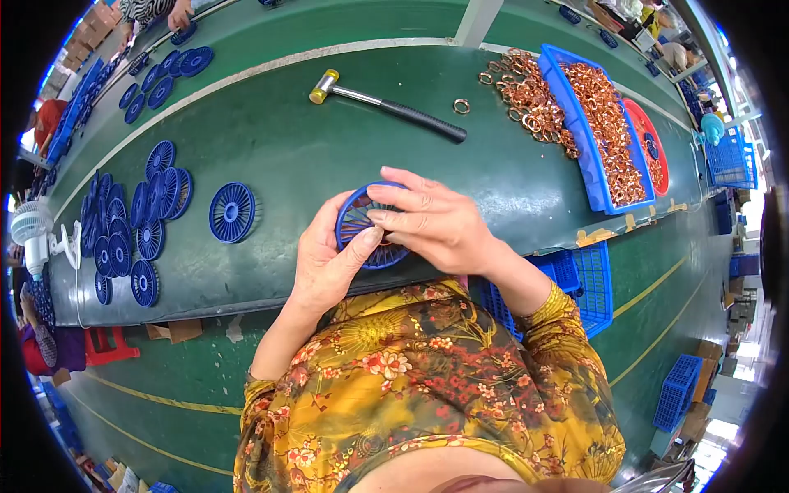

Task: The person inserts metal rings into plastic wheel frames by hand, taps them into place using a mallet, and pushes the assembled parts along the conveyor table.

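Between my hands is a round blue slotted wheel point(353, 220), held near the table's front edge. My left hand point(325, 253) grips its left rim, thumb across the front. My right hand point(436, 220) lies over its right side, fingers bent onto the middle and partly hiding it. Whether a ring sits under the fingers I cannot tell. Another blue wheel point(232, 212) lies flat to the left, beyond it a pile of blue wheels point(150, 238). A hammer point(386, 105) with a black handle lies further back, a single copper ring point(461, 106) near it.
Loose copper rings point(526, 94) lie beside a blue tray point(575, 123) full of rings at the right, a red basin point(641, 131) behind it. Blue crates point(593, 283) stand below the table edge. Another person's hand point(180, 15) is at the upper left.
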A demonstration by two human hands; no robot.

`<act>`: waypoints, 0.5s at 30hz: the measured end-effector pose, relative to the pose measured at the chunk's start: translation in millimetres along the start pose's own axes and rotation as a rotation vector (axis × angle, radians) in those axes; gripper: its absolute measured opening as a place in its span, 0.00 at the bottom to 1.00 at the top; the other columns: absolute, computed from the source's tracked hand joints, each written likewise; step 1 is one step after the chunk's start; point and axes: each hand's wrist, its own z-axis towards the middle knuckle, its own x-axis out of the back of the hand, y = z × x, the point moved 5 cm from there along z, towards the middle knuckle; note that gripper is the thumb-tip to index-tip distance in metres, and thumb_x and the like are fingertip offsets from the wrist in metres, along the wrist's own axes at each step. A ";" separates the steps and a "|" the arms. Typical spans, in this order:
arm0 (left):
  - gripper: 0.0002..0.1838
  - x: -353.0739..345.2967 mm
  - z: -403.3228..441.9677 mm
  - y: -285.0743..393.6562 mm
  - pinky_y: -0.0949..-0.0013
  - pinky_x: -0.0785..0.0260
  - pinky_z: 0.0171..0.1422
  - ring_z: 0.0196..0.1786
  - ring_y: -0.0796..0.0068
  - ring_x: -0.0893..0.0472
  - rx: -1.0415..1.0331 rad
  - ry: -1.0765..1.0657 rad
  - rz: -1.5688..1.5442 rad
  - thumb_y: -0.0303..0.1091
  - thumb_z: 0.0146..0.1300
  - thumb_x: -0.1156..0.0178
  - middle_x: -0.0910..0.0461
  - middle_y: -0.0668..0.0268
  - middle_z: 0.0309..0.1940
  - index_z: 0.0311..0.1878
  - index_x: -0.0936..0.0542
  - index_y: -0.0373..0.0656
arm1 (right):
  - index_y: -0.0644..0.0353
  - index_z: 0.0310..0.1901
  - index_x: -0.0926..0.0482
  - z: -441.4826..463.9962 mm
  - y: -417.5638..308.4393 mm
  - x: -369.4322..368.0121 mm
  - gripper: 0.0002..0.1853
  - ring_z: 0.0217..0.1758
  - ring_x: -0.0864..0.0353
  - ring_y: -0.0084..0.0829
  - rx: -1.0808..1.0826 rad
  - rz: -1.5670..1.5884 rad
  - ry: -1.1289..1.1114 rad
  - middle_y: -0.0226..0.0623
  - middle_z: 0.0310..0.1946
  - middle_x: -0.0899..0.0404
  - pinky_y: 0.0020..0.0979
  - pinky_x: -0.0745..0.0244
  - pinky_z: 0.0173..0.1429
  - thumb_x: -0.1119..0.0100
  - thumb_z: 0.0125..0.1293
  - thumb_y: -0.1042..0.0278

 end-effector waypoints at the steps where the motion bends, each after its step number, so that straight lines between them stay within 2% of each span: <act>1: 0.23 0.5 1.1 -1.8 0.71 0.28 0.55 0.49 0.76 0.20 -0.040 0.008 0.059 0.30 0.65 0.39 0.21 0.62 0.48 0.60 0.31 0.34 | 0.58 0.50 0.17 1.6 6.3 3.8 0.15 0.65 0.27 0.41 -0.112 0.207 -0.037 0.40 0.58 0.23 0.41 0.34 0.67 0.36 0.60 0.72; 2: 0.23 0.3 2.0 -2.5 0.71 0.26 0.53 0.47 0.75 0.18 -0.080 0.017 0.117 0.30 0.65 0.38 0.19 0.61 0.47 0.60 0.31 0.34 | 0.59 0.50 0.17 2.1 14.0 6.6 0.14 0.64 0.26 0.40 -0.224 0.414 -0.075 0.42 0.59 0.23 0.39 0.32 0.66 0.37 0.61 0.73; 3: 0.22 -0.7 2.3 -0.1 0.71 0.26 0.50 0.45 0.74 0.17 -0.149 0.031 0.287 0.30 0.64 0.38 0.19 0.59 0.45 0.60 0.31 0.35 | 0.62 0.49 0.18 5.5 22.9 16.9 0.13 0.64 0.27 0.37 -0.179 0.355 -0.009 0.45 0.58 0.23 0.35 0.33 0.66 0.42 0.64 0.76; 4: 0.22 -2.5 2.7 2.7 0.70 0.25 0.48 0.42 0.72 0.16 -0.220 0.048 0.459 0.30 0.64 0.38 0.18 0.58 0.43 0.59 0.30 0.35 | 0.59 0.49 0.17 9.1 43.2 28.4 0.12 0.58 0.22 0.32 -0.212 0.195 0.080 0.40 0.54 0.20 0.30 0.28 0.61 0.40 0.63 0.72; 5: 0.22 -4.9 3.2 5.0 0.70 0.24 0.45 0.40 0.71 0.15 -0.291 0.065 0.632 0.30 0.63 0.38 0.17 0.57 0.41 0.59 0.30 0.35 | 0.58 0.48 0.17 8.9 67.0 41.1 0.12 0.50 0.19 0.29 -0.433 0.143 0.196 0.40 0.50 0.19 0.30 0.24 0.54 0.38 0.62 0.70; 6: 0.23 -8.0 3.0 5.3 0.68 0.24 0.41 0.37 0.67 0.15 -0.402 0.083 0.723 0.30 0.62 0.38 0.17 0.53 0.38 0.59 0.30 0.36 | 0.57 0.48 0.17 12.9 85.0 57.7 0.13 0.42 0.18 0.31 -0.479 -0.168 0.250 0.40 0.43 0.18 0.32 0.23 0.48 0.37 0.61 0.66; 8: 0.23 -10.3 6.6 4.5 0.68 0.24 0.42 0.37 0.68 0.15 -0.342 0.108 0.670 0.31 0.63 0.38 0.17 0.54 0.37 0.59 0.30 0.36 | 0.56 0.50 0.19 16.8 123.2 75.5 0.17 0.39 0.19 0.39 -0.529 -0.670 0.246 0.42 0.44 0.21 0.34 0.23 0.46 0.37 0.59 0.63; 9: 0.22 -9.7 7.3 4.4 0.68 0.24 0.42 0.37 0.68 0.15 -0.313 0.126 0.644 0.31 0.63 0.38 0.17 0.55 0.37 0.59 0.30 0.37 | 0.57 0.51 0.20 15.7 132.6 78.4 0.18 0.40 0.18 0.38 -0.641 -0.642 0.202 0.42 0.47 0.22 0.34 0.24 0.47 0.36 0.59 0.63; 10: 0.23 -4.6 8.6 0.0 0.70 0.26 0.52 0.45 0.73 0.18 -0.193 0.158 0.494 0.33 0.66 0.40 0.18 0.59 0.45 0.60 0.31 0.33 | 0.57 0.52 0.20 20.4 123.2 76.8 0.19 0.44 0.19 0.38 -0.599 -0.503 0.165 0.42 0.49 0.23 0.35 0.24 0.48 0.37 0.59 0.64; 11: 0.23 0.1 13.5 -1.1 0.70 0.26 0.53 0.47 0.73 0.18 -0.148 0.192 0.350 0.33 0.67 0.41 0.19 0.59 0.46 0.61 0.32 0.33 | 0.57 0.54 0.21 25.7 106.9 75.1 0.20 0.48 0.19 0.39 -0.551 -0.367 0.120 0.43 0.52 0.23 0.36 0.24 0.50 0.37 0.59 0.64; 13: 0.22 8.4 22.2 -8.0 0.69 0.26 0.55 0.49 0.72 0.19 -0.038 0.249 0.056 0.33 0.69 0.44 0.21 0.60 0.49 0.62 0.33 0.34 | 0.55 0.56 0.22 31.5 67.9 58.3 0.22 0.57 0.23 0.39 -0.232 -0.144 0.083 0.42 0.57 0.25 0.37 0.26 0.56 0.36 0.59 0.63; 14: 0.22 11.1 26.0 -17.5 0.68 0.25 0.56 0.52 0.73 0.21 -0.026 0.187 -0.062 0.34 0.71 0.48 0.24 0.60 0.52 0.65 0.36 0.36 | 0.53 0.58 0.22 32.7 47.1 47.3 0.24 0.62 0.27 0.41 -0.065 -0.265 0.011 0.40 0.60 0.26 0.37 0.29 0.61 0.34 0.58 0.63; 15: 0.22 10.6 25.9 -19.9 0.67 0.25 0.56 0.53 0.73 0.22 -0.008 0.178 -0.113 0.34 0.72 0.48 0.25 0.60 0.53 0.65 0.36 0.36 | 0.52 0.57 0.22 32.0 32.9 32.9 0.24 0.60 0.27 0.42 -0.008 -0.257 -0.021 0.39 0.58 0.25 0.38 0.30 0.61 0.33 0.57 0.62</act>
